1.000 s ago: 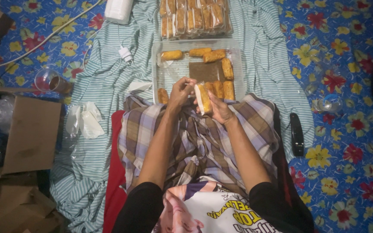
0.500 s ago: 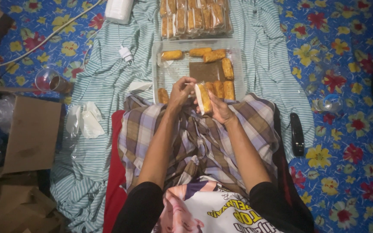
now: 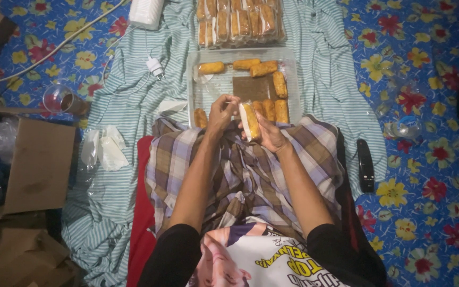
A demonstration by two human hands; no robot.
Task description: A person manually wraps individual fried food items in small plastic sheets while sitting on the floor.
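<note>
Holding a wrapped fried roll (image 3: pixel 250 120) upright above my checked lap, my right hand (image 3: pixel 270 134) cradles it while my left hand (image 3: pixel 221 112) pinches the wrapper's top. I'd keep both grips gentle, over the clear tray (image 3: pixel 210 93), to avoid crushing.
</note>
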